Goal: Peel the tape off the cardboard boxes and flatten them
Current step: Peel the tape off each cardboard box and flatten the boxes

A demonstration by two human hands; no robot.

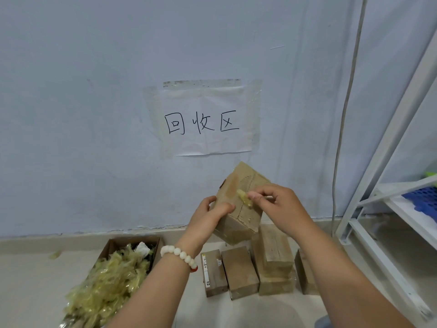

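While on box (237, 229), tape (244, 198) between fingers (262, 189)

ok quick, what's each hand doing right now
The left hand grips the cardboard box, holding it up.
The right hand pinches a strip of tape on that box.

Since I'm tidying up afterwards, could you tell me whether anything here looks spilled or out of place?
Yes: the peeled tape overflows the open cardboard box onto the floor, and one tape scrap lies apart to its left.
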